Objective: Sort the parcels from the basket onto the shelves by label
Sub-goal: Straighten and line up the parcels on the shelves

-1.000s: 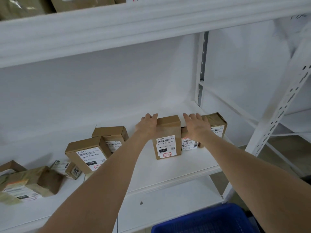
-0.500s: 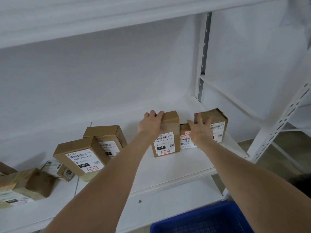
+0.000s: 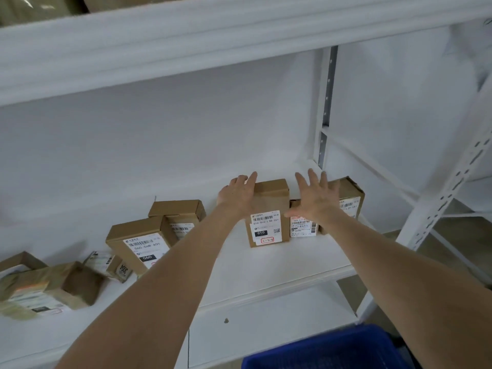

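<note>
A brown cardboard parcel (image 3: 269,209) with a white label marked 010 stands upright on the white shelf (image 3: 279,265). My left hand (image 3: 238,194) rests against its upper left edge, fingers spread. My right hand (image 3: 312,199) hovers open just right of it, fingers apart, holding nothing. Behind that hand a lower parcel (image 3: 303,226) and a taller brown parcel (image 3: 350,201) stand side by side. The blue basket (image 3: 327,350) shows at the bottom edge.
Left on the same shelf lie a parcel marked 060 (image 3: 138,243), another box (image 3: 178,214) behind it, and several taped packets (image 3: 48,288). A shelf board (image 3: 186,46) runs overhead. White perforated uprights (image 3: 452,182) stand at the right.
My right hand has lifted off the parcels at the right and opened wide. My left hand has loosened on the 010 parcel, which stays standing in place.
</note>
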